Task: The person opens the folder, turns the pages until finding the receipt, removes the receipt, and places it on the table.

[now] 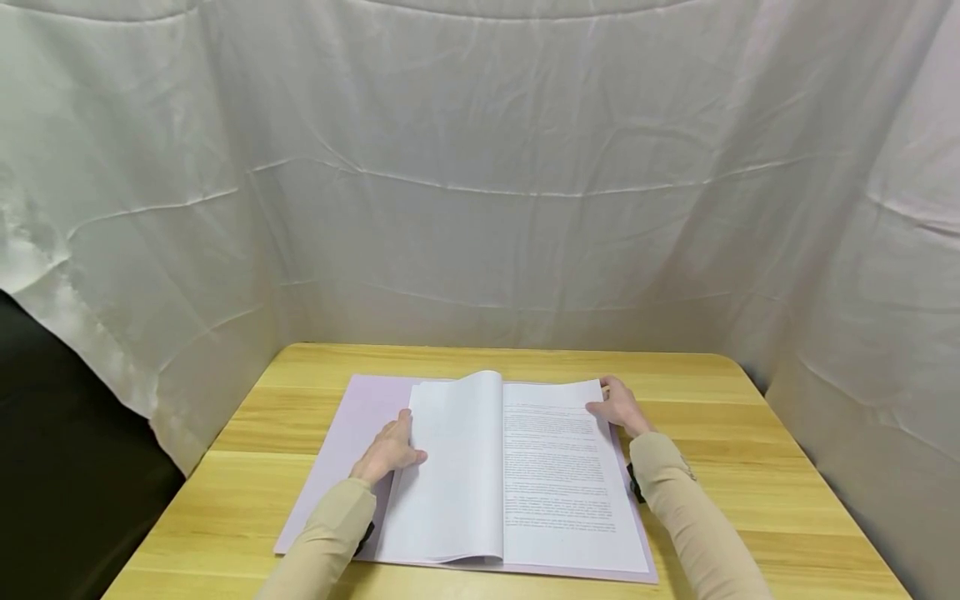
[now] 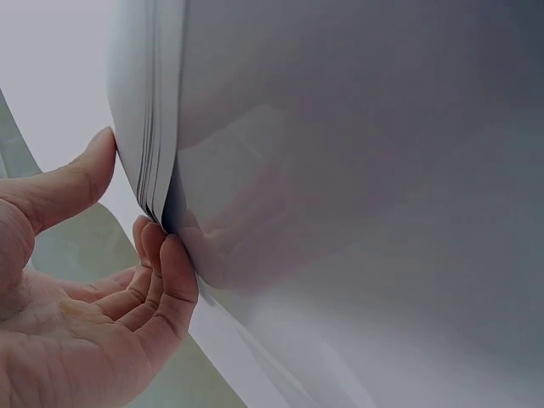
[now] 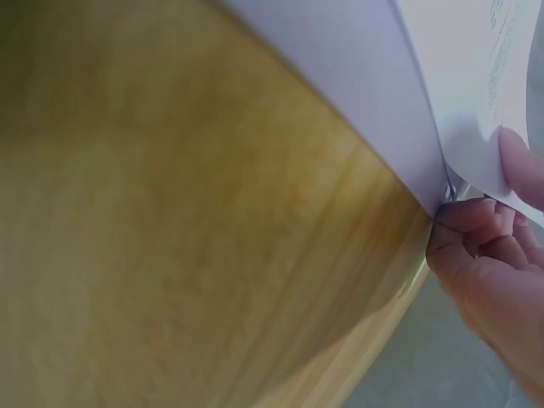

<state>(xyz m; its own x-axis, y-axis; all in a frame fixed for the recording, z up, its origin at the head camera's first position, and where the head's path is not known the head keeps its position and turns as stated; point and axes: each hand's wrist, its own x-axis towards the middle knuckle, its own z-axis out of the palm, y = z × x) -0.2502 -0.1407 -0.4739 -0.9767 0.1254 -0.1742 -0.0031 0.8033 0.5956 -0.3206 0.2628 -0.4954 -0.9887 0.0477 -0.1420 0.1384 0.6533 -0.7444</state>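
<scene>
A lilac folder (image 1: 367, 408) lies spread out on the table, with white paper sheets on it. The turned sheets (image 1: 450, 475) curve up at the middle and show a blank side; on the right lies a printed page (image 1: 558, 467). My left hand (image 1: 388, 448) holds the outer edge of the turned sheets, its thumb on one face and curled fingertips at their edges (image 2: 149, 153). At the upper right corner of the printed page, my right hand (image 1: 621, 407) pinches the paper between thumb (image 3: 518, 166) and curled fingers. How many sheets it pinches is unclear.
The wooden table (image 1: 720, 467) extends around the folder on all sides. Behind it and to both sides hangs a pale curtain (image 1: 480, 250). A black surface (image 1: 60, 467) shows at the far left. Both wrists wear dark bands under beige sleeves (image 1: 675, 492).
</scene>
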